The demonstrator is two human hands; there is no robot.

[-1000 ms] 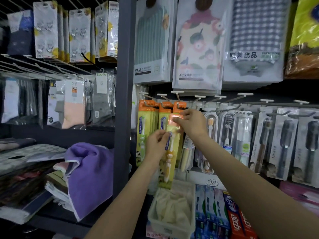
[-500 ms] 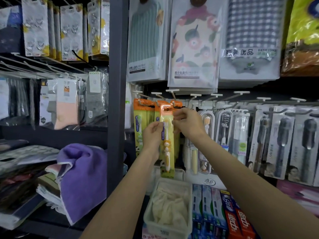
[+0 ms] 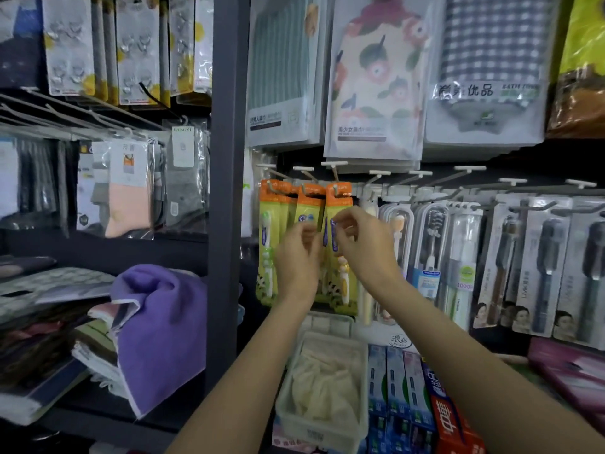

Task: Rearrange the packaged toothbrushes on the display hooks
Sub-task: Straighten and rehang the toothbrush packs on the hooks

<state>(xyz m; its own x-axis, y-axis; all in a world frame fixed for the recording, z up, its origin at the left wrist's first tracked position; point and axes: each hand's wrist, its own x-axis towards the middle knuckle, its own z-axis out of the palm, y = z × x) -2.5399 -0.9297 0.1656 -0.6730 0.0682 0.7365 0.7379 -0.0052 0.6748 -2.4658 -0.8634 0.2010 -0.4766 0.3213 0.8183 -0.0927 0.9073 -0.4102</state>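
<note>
Three stacks of orange-topped, yellow-green packaged toothbrushes hang side by side on display hooks at the left end of the hook rail, just right of the dark upright post (image 3: 226, 191). The left pack (image 3: 269, 237), the middle pack (image 3: 309, 204) and the right pack (image 3: 339, 204) each hang with the long axis vertical, the orange header up at the hook and the brush handle pointing down toward the white bin (image 3: 322, 391) below. The right pack's yellow brush handle (image 3: 343, 273) shows beneath the right hand, also vertical. The left hand (image 3: 299, 253) is raised in front of the middle pack, its fingers loosely curled toward the pack's lower edge; motion blur prevents confirming whether it pinches the card or only touches it. The right hand (image 3: 361, 244) is raised in front of the right pack, thumb and forefinger brought close together at the pack's left edge; contact is likewise blurred, so a grip cannot be confirmed. The two hands are just beside each other, nearly touching at the fingertips. To the right along the same rail hang clear-blister toothbrush packs (image 3: 432, 244) and grey-carded dark brushes (image 3: 546, 257), all vertical. Packaged towels (image 3: 376, 77) hang on the row above. Boxed toothpaste (image 3: 406, 388) stands right of the bin. A purple towel (image 3: 160, 326) lies on the shelf left of the post.
</note>
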